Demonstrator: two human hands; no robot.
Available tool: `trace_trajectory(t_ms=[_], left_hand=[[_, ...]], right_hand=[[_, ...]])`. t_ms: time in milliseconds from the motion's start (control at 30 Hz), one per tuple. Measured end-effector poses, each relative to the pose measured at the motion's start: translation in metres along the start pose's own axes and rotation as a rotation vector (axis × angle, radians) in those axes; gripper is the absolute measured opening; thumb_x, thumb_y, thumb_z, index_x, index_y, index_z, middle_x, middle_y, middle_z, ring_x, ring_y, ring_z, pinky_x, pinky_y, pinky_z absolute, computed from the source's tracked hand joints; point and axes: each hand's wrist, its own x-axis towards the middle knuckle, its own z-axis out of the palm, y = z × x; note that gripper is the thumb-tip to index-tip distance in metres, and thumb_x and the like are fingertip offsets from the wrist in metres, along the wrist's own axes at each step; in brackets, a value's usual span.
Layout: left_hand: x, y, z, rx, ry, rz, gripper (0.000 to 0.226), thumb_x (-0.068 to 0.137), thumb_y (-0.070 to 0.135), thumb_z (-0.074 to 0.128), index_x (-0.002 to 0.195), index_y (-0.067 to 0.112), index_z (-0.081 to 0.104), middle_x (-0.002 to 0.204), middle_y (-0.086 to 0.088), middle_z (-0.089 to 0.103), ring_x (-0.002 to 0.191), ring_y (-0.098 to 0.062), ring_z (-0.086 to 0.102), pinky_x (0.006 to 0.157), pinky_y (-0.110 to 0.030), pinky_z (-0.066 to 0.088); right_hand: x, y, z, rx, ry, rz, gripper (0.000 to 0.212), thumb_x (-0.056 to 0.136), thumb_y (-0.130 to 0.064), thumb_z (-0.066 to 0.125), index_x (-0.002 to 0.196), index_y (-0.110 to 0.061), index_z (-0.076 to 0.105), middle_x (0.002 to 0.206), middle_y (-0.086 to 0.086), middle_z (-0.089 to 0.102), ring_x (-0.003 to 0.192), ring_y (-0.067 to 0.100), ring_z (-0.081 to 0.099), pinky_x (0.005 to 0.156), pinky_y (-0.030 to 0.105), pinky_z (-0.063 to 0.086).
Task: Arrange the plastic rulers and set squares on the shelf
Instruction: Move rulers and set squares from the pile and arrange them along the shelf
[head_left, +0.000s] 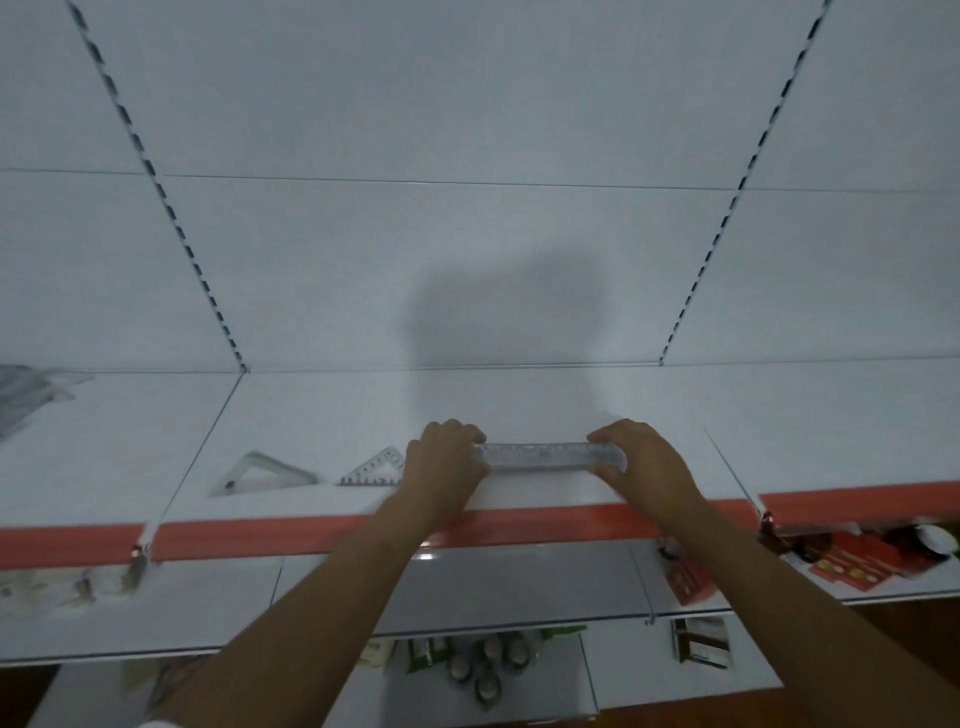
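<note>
Two bare hands hold a clear ruler (545, 456) by its ends, level and lengthwise, just above or on the white shelf (519, 395); whether it touches the surface cannot be told. The left hand (447, 462) curls its fingers around the ruler's left end, knuckles up. The right hand (641, 462) curls around the right end, with fingertips showing at the ruler's front edge. Both forearms reach up from the bottom of the view, crossing the shelf's red front strip (311, 538). Just left of the left hand, a small clear set square (376, 470) with printed numbers lies flat on the shelf, its right corner hidden behind that hand. Further left, near it but apart, a larger set square (262, 475) with an open triangular centre also lies flat. At the far left edge, on the next shelf section, a blurred pile of clear plastic pieces (26, 389) lies against the back. The white back panel (467, 234) rises behind, carrying a soft shadow and two slotted uprights. Below the red strip, lower shelves hold red boxes (852, 558) at right and small blurred packages (483, 665) at centre.
</note>
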Motion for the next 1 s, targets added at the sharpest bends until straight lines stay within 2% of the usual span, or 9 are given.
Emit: trace_trajectory(t_ms=[67, 167, 300, 500, 567, 667, 767, 867, 1000], left_hand=[[0.003, -0.001, 0.0, -0.032, -0.007, -0.029, 0.036, 0.087, 0.026, 0.064, 0.123, 0.021, 0.061, 0.122, -0.001, 0.058, 0.113, -0.02, 0.048, 0.097, -0.034, 0.041], [0.006, -0.002, 0.0, -0.066, -0.016, -0.035, 0.037, 0.086, 0.022, 0.067, 0.122, 0.016, 0.062, 0.121, -0.004, 0.057, 0.114, -0.021, 0.05, 0.098, -0.028, 0.039], [0.007, -0.002, -0.001, -0.107, -0.03, -0.036, 0.039, 0.085, 0.015, 0.068, 0.123, 0.015, 0.061, 0.118, -0.004, 0.057, 0.105, -0.018, 0.054, 0.088, -0.02, 0.038], [0.006, 0.0, -0.004, -0.113, -0.062, -0.023, 0.036, 0.086, 0.019, 0.067, 0.122, 0.018, 0.061, 0.117, -0.001, 0.057, 0.091, -0.012, 0.051, 0.087, -0.024, 0.044], [0.006, 0.001, -0.005, -0.104, -0.065, -0.018, 0.036, 0.086, 0.018, 0.067, 0.122, 0.017, 0.061, 0.115, -0.002, 0.058, 0.089, -0.011, 0.05, 0.085, -0.022, 0.043], [0.006, 0.003, -0.006, -0.078, -0.059, -0.022, 0.036, 0.084, 0.016, 0.071, 0.119, 0.016, 0.062, 0.113, -0.003, 0.059, 0.087, -0.011, 0.05, 0.082, -0.019, 0.04], [0.007, 0.004, -0.006, -0.036, -0.092, -0.021, 0.04, 0.082, 0.018, 0.074, 0.12, 0.017, 0.061, 0.115, -0.002, 0.058, 0.093, -0.014, 0.054, 0.084, -0.019, 0.04], [0.009, 0.007, -0.006, 0.056, -0.168, -0.025, 0.045, 0.083, 0.024, 0.071, 0.126, 0.02, 0.057, 0.121, 0.0, 0.055, 0.108, -0.017, 0.053, 0.093, -0.025, 0.04], [0.014, 0.011, -0.006, 0.114, -0.199, -0.044, 0.045, 0.085, 0.027, 0.069, 0.127, 0.022, 0.056, 0.123, -0.001, 0.056, 0.11, -0.018, 0.054, 0.093, -0.026, 0.041]], right_hand=[[0.004, 0.003, 0.002, 0.001, -0.013, -0.013, 0.034, 0.081, -0.026, 0.074, 0.113, -0.018, 0.066, 0.109, -0.003, 0.063, 0.1, 0.016, 0.055, 0.08, 0.022, 0.036], [0.008, 0.009, 0.007, 0.034, -0.051, -0.038, 0.033, 0.081, -0.024, 0.075, 0.112, -0.017, 0.067, 0.107, -0.003, 0.063, 0.097, 0.016, 0.058, 0.081, 0.024, 0.041], [0.01, 0.017, 0.008, 0.097, -0.081, -0.039, 0.035, 0.08, -0.022, 0.075, 0.113, -0.019, 0.065, 0.105, -0.005, 0.061, 0.094, 0.013, 0.059, 0.082, 0.025, 0.047], [0.021, 0.02, 0.008, 0.063, -0.158, -0.054, 0.035, 0.081, -0.025, 0.075, 0.115, -0.022, 0.066, 0.108, -0.006, 0.063, 0.099, 0.013, 0.059, 0.086, 0.021, 0.043], [0.025, 0.02, 0.006, 0.044, -0.192, -0.064, 0.036, 0.081, -0.026, 0.075, 0.116, -0.023, 0.066, 0.11, -0.006, 0.064, 0.101, 0.012, 0.059, 0.084, 0.018, 0.039], [0.024, 0.018, 0.004, 0.046, -0.187, -0.072, 0.036, 0.082, -0.028, 0.073, 0.117, -0.026, 0.066, 0.113, -0.009, 0.064, 0.103, 0.012, 0.058, 0.085, 0.02, 0.041], [0.022, 0.017, 0.005, 0.049, -0.18, -0.069, 0.038, 0.082, -0.03, 0.072, 0.12, -0.028, 0.064, 0.116, -0.01, 0.064, 0.106, 0.011, 0.056, 0.087, 0.023, 0.041], [0.02, 0.016, 0.003, 0.045, -0.162, -0.058, 0.042, 0.082, -0.031, 0.072, 0.123, -0.029, 0.062, 0.117, -0.011, 0.063, 0.108, 0.011, 0.055, 0.088, 0.024, 0.041], [0.019, 0.015, 0.0, 0.066, -0.237, -0.022, 0.057, 0.079, -0.037, 0.074, 0.131, -0.033, 0.051, 0.12, -0.013, 0.057, 0.112, 0.008, 0.049, 0.091, 0.024, 0.04]])
